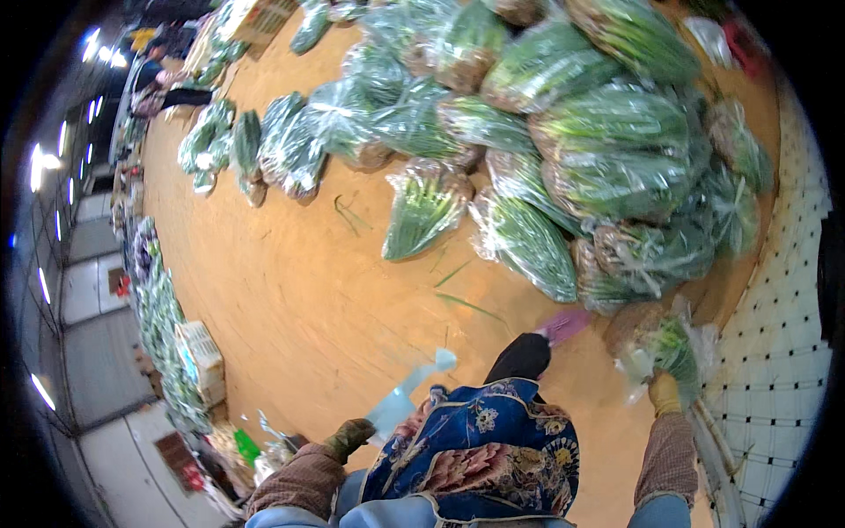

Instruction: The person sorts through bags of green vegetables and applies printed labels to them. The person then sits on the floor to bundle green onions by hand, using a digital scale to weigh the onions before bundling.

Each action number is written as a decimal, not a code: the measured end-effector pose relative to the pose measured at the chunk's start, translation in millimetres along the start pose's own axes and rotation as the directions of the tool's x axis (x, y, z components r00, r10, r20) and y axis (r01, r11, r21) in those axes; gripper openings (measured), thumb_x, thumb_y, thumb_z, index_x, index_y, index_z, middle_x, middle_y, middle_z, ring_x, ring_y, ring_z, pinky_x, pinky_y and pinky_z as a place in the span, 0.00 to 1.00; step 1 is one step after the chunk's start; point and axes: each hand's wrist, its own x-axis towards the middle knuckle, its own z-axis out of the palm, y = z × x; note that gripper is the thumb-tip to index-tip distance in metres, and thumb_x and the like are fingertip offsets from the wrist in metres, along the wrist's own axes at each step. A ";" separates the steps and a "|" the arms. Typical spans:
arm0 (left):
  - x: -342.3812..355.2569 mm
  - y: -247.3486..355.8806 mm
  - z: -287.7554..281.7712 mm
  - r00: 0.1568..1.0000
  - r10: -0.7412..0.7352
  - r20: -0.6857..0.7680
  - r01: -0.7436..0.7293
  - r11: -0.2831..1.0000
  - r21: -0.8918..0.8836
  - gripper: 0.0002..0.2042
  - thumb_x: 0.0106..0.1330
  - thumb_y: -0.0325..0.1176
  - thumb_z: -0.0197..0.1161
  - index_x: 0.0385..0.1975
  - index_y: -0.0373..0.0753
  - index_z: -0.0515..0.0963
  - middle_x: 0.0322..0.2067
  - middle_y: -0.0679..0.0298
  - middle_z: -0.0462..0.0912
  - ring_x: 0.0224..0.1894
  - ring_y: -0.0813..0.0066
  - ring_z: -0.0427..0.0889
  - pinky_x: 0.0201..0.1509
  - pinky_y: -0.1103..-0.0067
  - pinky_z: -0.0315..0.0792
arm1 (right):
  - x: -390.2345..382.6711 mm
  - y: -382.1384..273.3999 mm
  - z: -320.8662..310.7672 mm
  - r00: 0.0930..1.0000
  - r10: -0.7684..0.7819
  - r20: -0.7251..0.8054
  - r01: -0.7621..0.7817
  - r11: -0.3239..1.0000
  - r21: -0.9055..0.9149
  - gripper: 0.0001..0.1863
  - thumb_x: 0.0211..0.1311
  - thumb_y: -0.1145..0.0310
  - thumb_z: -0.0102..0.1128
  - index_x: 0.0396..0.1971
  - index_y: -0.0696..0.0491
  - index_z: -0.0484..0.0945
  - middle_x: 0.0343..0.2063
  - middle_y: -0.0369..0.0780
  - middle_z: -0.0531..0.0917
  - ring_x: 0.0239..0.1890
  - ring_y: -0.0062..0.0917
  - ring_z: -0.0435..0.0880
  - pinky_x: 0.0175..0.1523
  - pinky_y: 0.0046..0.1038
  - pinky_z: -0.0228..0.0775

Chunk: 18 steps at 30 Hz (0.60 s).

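My left hand (349,437), in a mottled dark glove at the lower left, is closed at the end of a light blue plastic strip (396,400) and seems to grip it. My right hand (664,394), in a yellow glove, grips a clear bag of leafy greens (673,350) with a brown lower end, at the right. Just beyond it lies a large heap of bagged greens (616,154). My dark-clad leg and pink shoe (563,326) show past my blue floral apron.
Orange floor (273,273) holds loose leaves and a line of bags (290,141) farther off. Pale dotted flooring (757,370) borders the right. At left stand a white crate (198,356) and stacked bags (163,308). People (158,92) are at the far upper left.
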 end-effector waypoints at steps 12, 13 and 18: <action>-33.4 -199.3 21.9 0.899 -0.436 -0.029 0.177 0.423 -0.888 0.15 0.55 0.32 0.58 0.39 0.30 0.70 0.34 0.54 0.76 0.35 0.63 0.77 0.35 0.70 0.74 | -15.7 -440.0 -109.3 0.772 -0.488 0.407 0.536 0.844 -0.006 0.18 0.46 0.61 0.56 0.36 0.56 0.73 0.28 0.50 0.77 0.31 0.45 0.75 0.36 0.38 0.67; -18.8 -193.3 7.9 0.917 -0.396 -0.049 0.150 0.457 -0.877 0.15 0.55 0.32 0.58 0.39 0.30 0.70 0.34 0.53 0.76 0.35 0.63 0.77 0.35 0.70 0.74 | -6.6 -480.4 -96.9 0.742 -0.578 0.341 0.605 0.795 0.031 0.17 0.46 0.61 0.55 0.34 0.56 0.73 0.26 0.51 0.77 0.31 0.46 0.75 0.35 0.39 0.66; 15.5 -209.6 -74.4 0.963 -0.253 -0.093 0.030 0.444 -0.896 0.15 0.55 0.32 0.57 0.39 0.30 0.69 0.35 0.53 0.76 0.35 0.62 0.77 0.35 0.69 0.74 | 34.9 -734.8 -99.7 0.690 -0.678 0.252 0.709 0.703 -0.050 0.13 0.47 0.62 0.54 0.30 0.55 0.73 0.26 0.49 0.77 0.30 0.44 0.75 0.33 0.37 0.66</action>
